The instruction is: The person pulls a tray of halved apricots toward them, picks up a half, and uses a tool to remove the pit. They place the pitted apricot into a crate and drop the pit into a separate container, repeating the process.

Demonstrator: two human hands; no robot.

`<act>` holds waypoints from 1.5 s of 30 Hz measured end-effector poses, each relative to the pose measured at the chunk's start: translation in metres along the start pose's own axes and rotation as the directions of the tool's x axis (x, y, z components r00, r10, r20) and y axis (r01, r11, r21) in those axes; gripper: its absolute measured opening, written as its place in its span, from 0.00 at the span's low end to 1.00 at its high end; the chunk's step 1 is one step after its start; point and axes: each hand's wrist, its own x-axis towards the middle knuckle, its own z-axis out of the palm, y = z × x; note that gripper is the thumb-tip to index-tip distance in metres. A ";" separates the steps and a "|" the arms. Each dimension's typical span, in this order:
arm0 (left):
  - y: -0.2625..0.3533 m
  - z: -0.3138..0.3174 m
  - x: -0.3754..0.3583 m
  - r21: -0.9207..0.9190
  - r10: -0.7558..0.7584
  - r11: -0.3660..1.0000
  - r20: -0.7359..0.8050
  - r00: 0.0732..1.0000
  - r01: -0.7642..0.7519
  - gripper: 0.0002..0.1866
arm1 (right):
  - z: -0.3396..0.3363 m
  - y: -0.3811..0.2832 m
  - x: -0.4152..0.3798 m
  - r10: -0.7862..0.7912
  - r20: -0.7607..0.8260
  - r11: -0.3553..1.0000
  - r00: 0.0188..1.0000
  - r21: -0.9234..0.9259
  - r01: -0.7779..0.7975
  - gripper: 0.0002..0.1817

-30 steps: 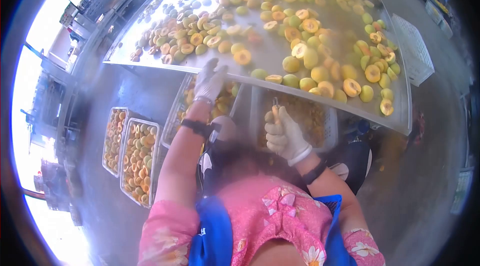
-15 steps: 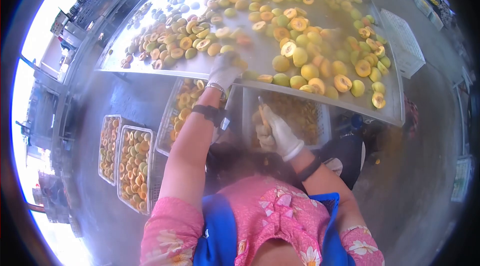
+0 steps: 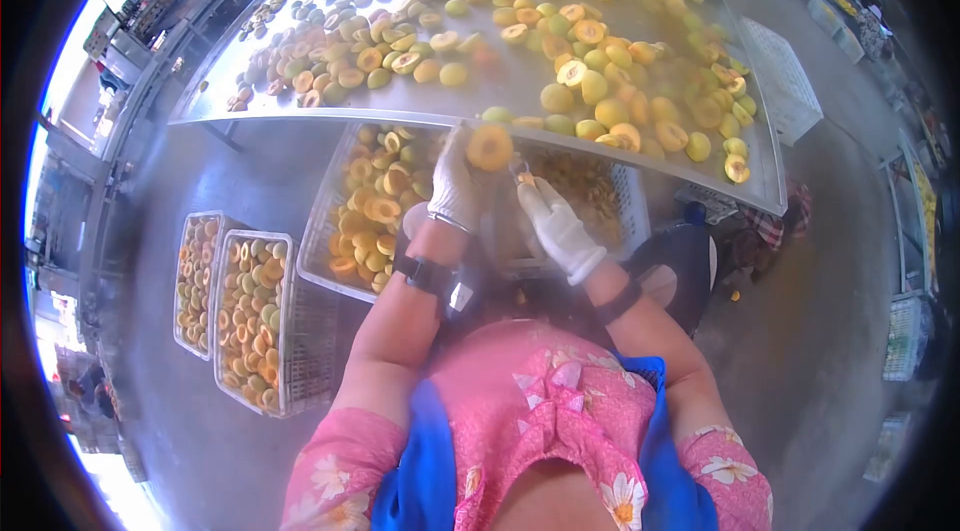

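Observation:
My left hand, in a white glove, holds a halved yellow peach just below the near edge of the metal table. Its round cut face shows orange flesh. Gloved too, my right hand is closed on a small hand tool with a metal tip, right beside the peach half. Much of the tool is hidden by my fingers. Below my left hand stands a crate of peach halves. A white crate with brownish-orange pieces lies under my right hand.
Many peach halves and fuller-looking peaches are spread across the table. On the floor at left stand two filled crates. Another white crate is beyond the table's right edge. A plaid-clothed person is partly visible at right.
My left hand has drawn back from the table's surface to below its edge, now with the peach half. My right hand has moved up with the tool, close to the fruit.

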 end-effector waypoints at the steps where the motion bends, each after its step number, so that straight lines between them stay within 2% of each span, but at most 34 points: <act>1: -0.003 0.001 -0.005 -0.006 -0.001 1.000 0.004 1.000 0.001 0.23 | 0.002 -0.007 -0.003 0.016 -0.014 0.987 1.000 -0.158 -0.018 0.25; 2: -0.008 0.002 -0.010 -0.018 0.021 1.000 -0.006 1.000 -0.021 0.22 | 0.004 -0.006 -0.003 -0.053 -0.030 0.968 0.998 -0.246 0.044 0.25; 6: -0.012 0.012 -0.025 -0.037 0.026 0.999 -0.067 0.997 -0.028 0.17 | 0.010 -0.005 0.001 -0.087 -0.029 0.946 0.996 -0.315 0.074 0.27; 8: -0.014 0.010 -0.027 -0.056 0.039 0.998 -0.076 0.996 -0.043 0.16 | 0.016 0.005 0.004 -0.201 -0.127 0.936 0.971 -0.317 0.152 0.31; 9: -0.015 0.009 -0.027 -0.070 0.046 0.996 -0.075 0.996 -0.051 0.14 | 0.017 0.007 0.005 -0.200 -0.130 0.935 0.971 -0.323 0.150 0.31; 11: -0.017 0.004 -0.027 -0.090 0.050 0.994 -0.075 0.996 -0.057 0.13 | 0.020 0.010 0.004 -0.349 -0.147 0.864 0.926 -0.434 0.257 0.35; 14: -0.018 0.002 -0.029 -0.036 0.046 0.998 -0.099 0.994 -0.050 0.12 | 0.023 0.011 0.002 -0.340 -0.140 0.856 0.930 -0.454 0.245 0.33; 16: -0.023 -0.004 -0.028 0.311 0.290 0.900 0.093 0.953 -0.304 0.14 | 0.028 0.018 0.002 -0.388 -0.141 0.843 0.911 -0.454 0.289 0.32; 18: -0.025 0.001 -0.039 0.285 0.286 0.913 0.068 0.956 -0.293 0.15 | 0.030 0.019 0.001 -0.434 -0.141 0.828 0.890 -0.453 0.332 0.30; 19: -0.024 0.005 -0.045 0.259 0.281 0.924 0.045 0.959 -0.282 0.16 | 0.030 0.016 0.000 -0.337 -0.107 0.870 0.935 -0.416 0.266 0.28; 20: -0.025 -0.003 -0.042 0.395 0.344 0.843 0.123 0.931 -0.364 0.16 | 0.030 0.015 0.000 -0.238 -0.070 0.904 0.969 -0.381 0.195 0.26; 21: -0.024 0.001 -0.045 0.394 0.344 0.844 0.123 0.931 -0.364 0.16 | 0.031 0.017 0.000 -0.238 -0.070 0.904 0.969 -0.381 0.194 0.26; 23: -0.021 0.010 -0.053 0.621 0.492 0.611 0.189 0.850 -0.492 0.18 | 0.034 0.024 0.000 -0.327 -0.076 0.904 0.942 -0.316 0.289 0.23; 24: -0.020 0.011 -0.053 0.620 0.491 0.612 0.189 0.850 -0.491 0.18 | 0.036 0.025 0.000 -0.327 -0.077 0.904 0.942 -0.317 0.288 0.23; 26: -0.015 0.010 -0.050 0.392 0.259 0.890 -0.008 0.966 -0.235 0.21 | 0.038 0.027 0.000 -0.333 -0.058 0.917 0.941 -0.252 0.309 0.23; 27: -0.013 0.010 -0.049 0.391 0.259 0.890 -0.009 0.966 -0.235 0.21 | 0.039 0.025 -0.001 -0.333 -0.058 0.917 0.941 -0.253 0.309 0.23; 29: -0.010 0.010 -0.048 0.241 0.093 0.967 -0.046 0.995 -0.079 0.22 | 0.040 0.021 -0.005 -0.154 -0.004 0.960 0.988 -0.239 0.148 0.30; 31: -0.013 0.005 -0.046 0.283 0.153 0.949 -0.027 0.988 -0.139 0.23 | 0.041 0.018 -0.005 -0.134 0.013 0.977 0.991 -0.166 0.134 0.31; 33: -0.012 0.005 -0.047 0.609 0.384 0.722 0.042 0.922 -0.328 0.24 | 0.039 0.014 -0.007 0.051 0.035 0.987 0.998 -0.156 -0.045 0.31; 34: -0.009 0.007 -0.051 0.602 0.322 0.759 -0.014 0.947 -0.249 0.24 | 0.040 0.015 -0.007 0.048 0.037 0.987 0.998 -0.154 -0.041 0.31; 35: -0.002 0.009 -0.052 0.602 0.322 0.759 -0.015 0.947 -0.249 0.24 | 0.042 0.020 -0.009 0.061 0.113 0.996 0.992 0.058 -0.068 0.23; 36: 0.007 0.014 -0.054 0.450 0.133 0.888 -0.047 0.990 -0.098 0.24 | 0.042 0.022 -0.010 0.059 0.190 0.958 0.980 0.265 -0.109 0.20; 37: 0.013 0.017 -0.056 0.280 -0.063 0.957 -0.045 0.997 0.073 0.24 | 0.039 0.022 -0.011 0.063 0.191 0.958 0.979 0.265 -0.113 0.20; 39: 0.012 0.015 -0.058 0.291 -0.055 0.955 -0.017 0.998 0.057 0.24 | 0.030 0.020 -0.011 0.119 0.355 0.932 0.927 0.282 -0.228 0.22; 40: 0.009 0.010 -0.056 0.533 0.075 0.840 0.079 0.994 -0.105 0.23 | 0.033 0.022 -0.011 0.016 0.267 0.978 0.964 0.195 -0.071 0.22; 41: 0.007 0.007 -0.055 0.718 0.170 0.644 0.205 0.964 -0.266 0.23 | 0.033 0.022 -0.012 0.016 0.266 0.978 0.964 0.197 -0.070 0.22; 42: 0.009 0.006 -0.055 0.719 0.168 0.642 0.206 0.964 -0.266 0.23 | 0.032 0.021 -0.014 -0.020 0.280 0.986 0.960 0.167 -0.028 0.23; 44: 0.014 0.003 -0.053 0.740 0.008 0.649 0.228 0.974 -0.178 0.23 | 0.025 0.018 -0.018 -0.050 0.294 0.991 0.954 0.135 0.010 0.23; 45: 0.014 0.001 -0.053 0.750 -0.073 0.649 0.232 0.970 -0.131 0.23 | 0.020 0.009 -0.024 0.133 0.382 0.959 0.915 0.185 -0.217 0.23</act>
